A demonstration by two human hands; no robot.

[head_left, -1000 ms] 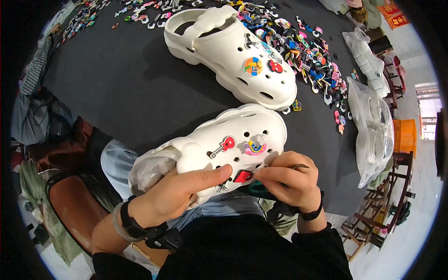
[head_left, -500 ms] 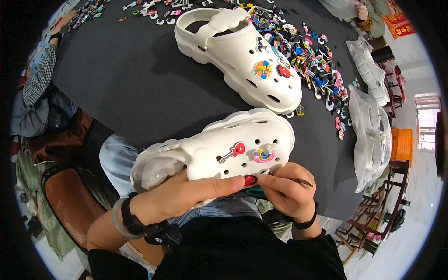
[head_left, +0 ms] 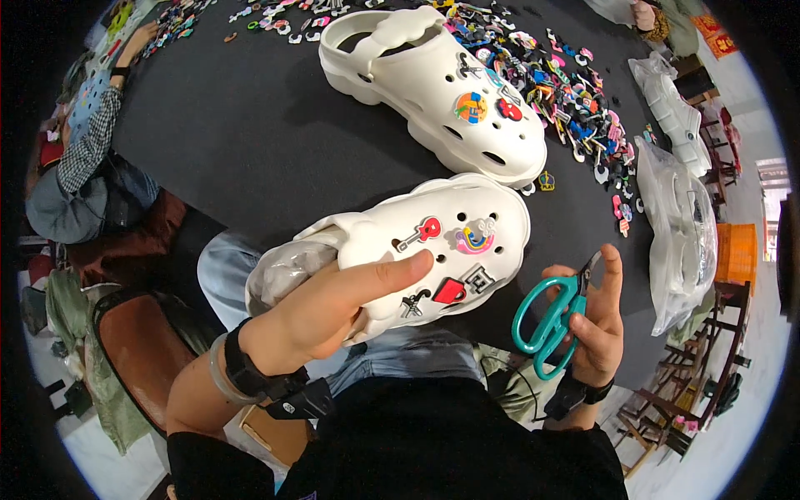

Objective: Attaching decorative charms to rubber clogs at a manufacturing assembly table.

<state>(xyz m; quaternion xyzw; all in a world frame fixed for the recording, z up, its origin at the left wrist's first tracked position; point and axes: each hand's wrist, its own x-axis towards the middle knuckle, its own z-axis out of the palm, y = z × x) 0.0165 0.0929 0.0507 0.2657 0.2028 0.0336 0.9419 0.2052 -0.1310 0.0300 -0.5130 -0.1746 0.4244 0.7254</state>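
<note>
My left hand (head_left: pixel 312 321) is wrapped round the near white clog (head_left: pixel 375 237), its thumb lying across the upper. Clear plastic fills the clog's heel opening. On its upper sit a red guitar charm (head_left: pixel 429 228), a rainbow charm (head_left: pixel 475 241), a red bag-shaped charm (head_left: pixel 450 291) and two black-and-white charms. To the right of the toe, my right hand (head_left: pixel 602 333) holds green-handled scissors (head_left: pixel 543 333) by the blade end, handles pointing down and left. The scissors are apart from the clog. Beyond lies a second white clog (head_left: pixel 392 87) bearing several charms.
Loose colourful charms (head_left: pixel 575 104) are heaped along the far right of the black table (head_left: pixel 225 125). Plastic-wrapped white clogs (head_left: pixel 679 242) lie at the right edge. Another person's hand (head_left: pixel 142 40) reaches in at the far left. A brown chair (head_left: pixel 146 358) stands at left.
My right hand has moved away from the clog to the right, and the scissors now show fully in it. The red charm, formerly partly covered by fingers, is in plain sight.
</note>
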